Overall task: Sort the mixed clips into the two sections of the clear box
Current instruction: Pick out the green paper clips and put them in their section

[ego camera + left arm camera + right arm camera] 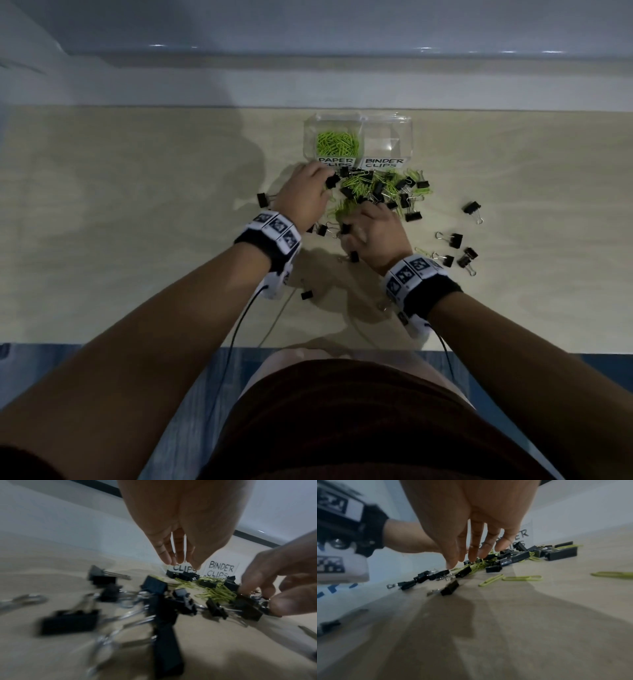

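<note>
A clear box [408,137] stands at the back of the table. Its left section, labelled PAPER CLIPS, holds green paper clips [337,142]; the right section, labelled BINDER CLIPS [220,570], looks empty. In front lies a mixed pile [380,188] of black binder clips and green paper clips. My left hand [323,178] hovers at the pile's left edge near the box label, its fingers [169,558] straight and pointing down, nothing visibly in them. My right hand [356,212] reaches into the pile's near side, fingertips [472,557] touching the clips.
Loose binder clips lie scattered to the right [472,208], to the left [262,199] and nearer me [307,294]. Single green paper clips [522,578] lie right of the right hand. A pale wall rises behind the box. Cables trail from both wristbands.
</note>
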### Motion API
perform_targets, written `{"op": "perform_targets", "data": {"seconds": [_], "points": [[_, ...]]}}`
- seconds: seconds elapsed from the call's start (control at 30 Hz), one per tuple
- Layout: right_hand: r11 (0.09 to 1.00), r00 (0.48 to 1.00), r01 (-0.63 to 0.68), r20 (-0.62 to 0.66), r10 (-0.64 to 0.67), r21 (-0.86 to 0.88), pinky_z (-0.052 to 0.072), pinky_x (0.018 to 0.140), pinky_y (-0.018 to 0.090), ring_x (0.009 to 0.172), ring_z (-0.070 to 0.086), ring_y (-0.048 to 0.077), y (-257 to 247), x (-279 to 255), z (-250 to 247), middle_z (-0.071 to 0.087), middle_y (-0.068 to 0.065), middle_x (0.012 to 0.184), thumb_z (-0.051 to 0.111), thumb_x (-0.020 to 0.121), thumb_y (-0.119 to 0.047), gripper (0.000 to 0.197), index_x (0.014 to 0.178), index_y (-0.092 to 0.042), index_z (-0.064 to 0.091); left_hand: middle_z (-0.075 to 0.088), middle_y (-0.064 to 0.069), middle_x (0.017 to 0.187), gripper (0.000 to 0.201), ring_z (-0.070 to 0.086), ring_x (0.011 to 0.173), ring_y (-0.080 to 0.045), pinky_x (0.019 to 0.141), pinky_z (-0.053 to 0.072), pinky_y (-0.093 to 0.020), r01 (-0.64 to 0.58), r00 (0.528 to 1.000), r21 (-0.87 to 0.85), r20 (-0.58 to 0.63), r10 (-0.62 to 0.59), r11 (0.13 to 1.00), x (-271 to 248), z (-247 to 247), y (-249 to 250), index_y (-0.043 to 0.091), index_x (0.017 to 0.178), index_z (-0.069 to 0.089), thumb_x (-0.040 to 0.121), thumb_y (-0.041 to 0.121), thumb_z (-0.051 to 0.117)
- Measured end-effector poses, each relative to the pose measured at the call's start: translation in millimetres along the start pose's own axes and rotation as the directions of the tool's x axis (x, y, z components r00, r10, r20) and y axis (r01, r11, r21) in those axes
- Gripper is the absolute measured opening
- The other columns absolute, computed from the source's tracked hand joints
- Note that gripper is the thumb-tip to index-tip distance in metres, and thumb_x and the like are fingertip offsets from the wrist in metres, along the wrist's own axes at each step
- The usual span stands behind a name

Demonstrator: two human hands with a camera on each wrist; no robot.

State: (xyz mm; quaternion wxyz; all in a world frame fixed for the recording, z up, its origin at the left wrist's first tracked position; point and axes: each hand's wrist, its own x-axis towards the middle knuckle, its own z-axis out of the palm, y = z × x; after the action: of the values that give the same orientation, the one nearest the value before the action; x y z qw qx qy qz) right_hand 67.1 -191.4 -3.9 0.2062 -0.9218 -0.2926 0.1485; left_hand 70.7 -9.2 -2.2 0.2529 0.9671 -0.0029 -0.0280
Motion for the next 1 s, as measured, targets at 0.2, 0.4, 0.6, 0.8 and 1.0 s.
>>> {"op": "perform_targets", "data": {"seconds": [0.2,0.4,0.6,0.8,1.0], "points": [[0.994,0.997,0.077,-0.022,-0.078,-0.072,0.049,0.069,0.046,0.085,0.056,0.035,-4.4,-2.7,3.7,0.064,0.010,0.096,0.068,0.071,-0.012,0.024,0.095,-0.010,0.067,0.052,-0.008,0.128,0.035,0.042,0.120,-0.026,0.102,0.037,-0.035,0.047,0.997,0.121,0.055,-0.054,0.992,23.0,15.9,10.8,0.009,0.125,0.052,0.090,0.015,0.057],[0.993,0.985,0.071,-0.165,-0.055,0.095,0.049,0.076,0.041,0.085,0.058,0.024,9.7,-25.4,-9.0,0.064,0.005,0.094,0.055,0.079,-0.030,0.027,0.097,-0.013,0.064,0.060,-0.007,0.108,0.022,0.052,0.101,-0.024,0.089,0.045,-0.036,0.037,0.999,-0.018,-0.022,-0.037,0.999,7.3,13.6,0.5,0.010,0.108,0.062,0.089,0.015,0.053],[0.975,0.932,-0.188,-0.293,0.215,0.117,0.049,0.075,0.045,0.082,0.057,0.024,71.2,-61.9,-24.2,0.062,0.005,0.090,0.050,0.080,-0.030,0.024,0.093,-0.012,0.060,0.065,-0.007,0.096,0.014,0.059,0.080,-0.012,0.077,0.051,-0.024,0.108,0.980,-0.246,-0.138,-0.145,0.963,-25.5,-1.7,-19.4,0.008,0.099,0.066,0.089,0.012,0.057],[0.952,0.910,-0.305,-0.304,0.283,-0.029,0.039,0.080,0.041,0.093,0.053,0.030,77.0,-60.9,-26.1,0.059,0.008,0.099,0.064,0.079,-0.021,0.020,0.097,-0.012,0.062,0.066,-0.009,0.088,0.008,0.061,0.077,-0.016,0.071,0.055,-0.030,0.170,0.927,-0.289,-0.278,-0.253,0.942,-58.2,-9.1,-54.3,0.005,0.089,0.067,0.086,0.010,0.061],[0.981,0.949,-0.183,-0.272,0.158,-0.067,0.036,0.086,0.040,0.097,0.052,0.026,31.3,-7.3,-24.7,0.061,0.002,0.101,0.058,0.085,-0.029,0.021,0.102,-0.018,0.065,0.057,-0.013,0.103,0.014,0.053,0.096,-0.028,0.085,0.042,-0.032,0.167,0.965,-0.027,-0.203,-0.169,0.986,-34.4,-11.1,-45.5,0.007,0.098,0.062,0.085,0.012,0.059]]}}
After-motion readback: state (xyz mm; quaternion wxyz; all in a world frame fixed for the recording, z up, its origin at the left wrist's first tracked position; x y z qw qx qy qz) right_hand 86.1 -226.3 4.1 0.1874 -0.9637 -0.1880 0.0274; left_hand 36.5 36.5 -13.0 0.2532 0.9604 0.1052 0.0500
